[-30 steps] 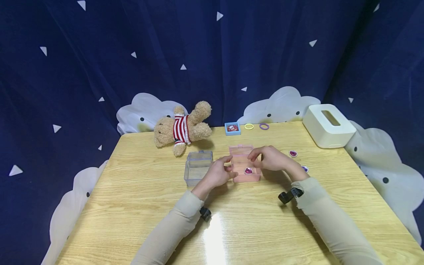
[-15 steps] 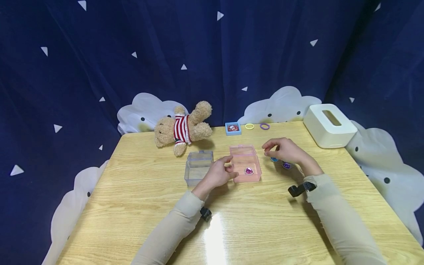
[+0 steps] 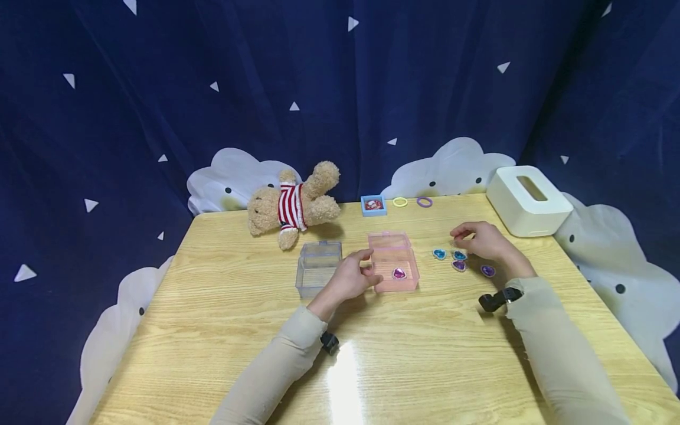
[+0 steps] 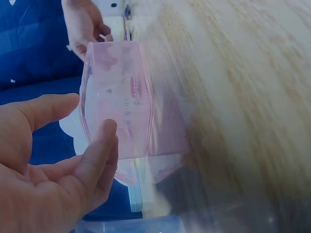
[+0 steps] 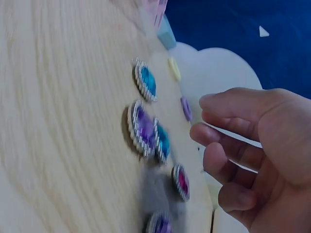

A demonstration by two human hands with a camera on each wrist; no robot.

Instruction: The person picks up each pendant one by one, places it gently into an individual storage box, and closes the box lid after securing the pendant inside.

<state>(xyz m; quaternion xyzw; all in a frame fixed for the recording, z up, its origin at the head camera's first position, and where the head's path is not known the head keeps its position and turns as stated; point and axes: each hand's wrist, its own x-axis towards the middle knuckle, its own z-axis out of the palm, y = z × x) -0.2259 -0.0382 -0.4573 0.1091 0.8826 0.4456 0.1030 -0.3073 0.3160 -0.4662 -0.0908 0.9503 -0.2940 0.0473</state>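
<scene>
My left hand rests at the left side of a see-through pink lidded box, thumb and fingers loosely bent at its wall. The box's lid stands open, and a pink heart-shaped rhinestone gem lies inside. My right hand hovers over loose gems on the table, fingers loosely bent around nothing. Beneath and beside it lie two blue gems, one on the left and one overlapped by a purple gem. A magenta gem and another purple gem lie nearer the hand.
A grey see-through box stands open left of the pink one. Farther back are a teddy bear, a small blue frame, a yellow ring and a purple ring. A white tissue box stands back right.
My right hand has moved right, from over the pink box to above the loose gems, uncovering the blue and purple ones. The left hand has stayed at the box.
</scene>
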